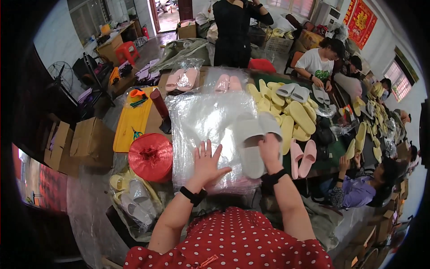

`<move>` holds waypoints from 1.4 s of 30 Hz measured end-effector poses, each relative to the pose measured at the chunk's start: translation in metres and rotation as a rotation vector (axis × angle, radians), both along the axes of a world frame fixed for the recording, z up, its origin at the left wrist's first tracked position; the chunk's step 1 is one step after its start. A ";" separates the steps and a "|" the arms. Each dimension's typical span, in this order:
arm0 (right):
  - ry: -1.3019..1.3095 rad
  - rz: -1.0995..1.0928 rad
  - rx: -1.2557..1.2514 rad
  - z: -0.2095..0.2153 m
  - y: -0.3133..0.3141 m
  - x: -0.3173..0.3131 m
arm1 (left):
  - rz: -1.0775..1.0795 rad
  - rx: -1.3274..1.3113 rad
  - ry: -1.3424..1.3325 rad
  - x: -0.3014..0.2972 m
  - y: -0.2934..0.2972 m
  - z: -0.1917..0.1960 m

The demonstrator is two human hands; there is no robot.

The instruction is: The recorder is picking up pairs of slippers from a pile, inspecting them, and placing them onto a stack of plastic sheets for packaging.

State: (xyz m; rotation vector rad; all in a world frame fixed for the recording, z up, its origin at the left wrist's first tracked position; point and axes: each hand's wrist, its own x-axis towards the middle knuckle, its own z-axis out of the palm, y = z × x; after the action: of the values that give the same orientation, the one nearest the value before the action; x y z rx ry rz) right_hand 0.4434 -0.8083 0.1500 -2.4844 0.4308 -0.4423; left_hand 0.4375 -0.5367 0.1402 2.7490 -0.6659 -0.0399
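Right fingers [268,141] grip grey slippers [251,164], long axes running fore-and-aft, toes away

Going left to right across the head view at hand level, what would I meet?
Cardboard boxes, red roll, your left hand spread flat, light gray slippers in your right hand, pink slippers, a person in purple.

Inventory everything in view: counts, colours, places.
Held slippers: two, pale grey, right hand
Bag stack: uncounted, clear, centre
Yellow slippers: many, yellow, mostly heaped right
Pink slippers: six, pink, right and far side
Other slippers: several, grey, table and lower left
Twine roll: one, red, left of stack
Board: one, yellow, left
Boxes: several, brown, around room
Workers: several, mixed clothing, beyond and right
Left hand: one, bare, flat on stack
Right hand: one, bare, gripping slippers
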 end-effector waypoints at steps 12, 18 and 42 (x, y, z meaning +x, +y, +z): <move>-0.510 -0.004 0.605 0.019 -0.072 -0.144 | -0.258 -0.036 -0.108 0.002 0.023 0.027; -0.260 0.011 1.324 0.066 -0.027 -0.169 | -0.116 -0.158 -0.128 0.010 0.003 0.033; -0.064 0.486 -0.014 0.051 0.096 -0.022 | -0.442 -0.418 -0.003 -0.041 -0.009 0.114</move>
State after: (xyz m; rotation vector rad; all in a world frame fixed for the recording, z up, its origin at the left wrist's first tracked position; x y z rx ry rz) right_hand 0.4213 -0.7126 0.2014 -2.4685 -0.2040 -0.3214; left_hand 0.3964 -0.5462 0.2539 2.1662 -1.1271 0.0052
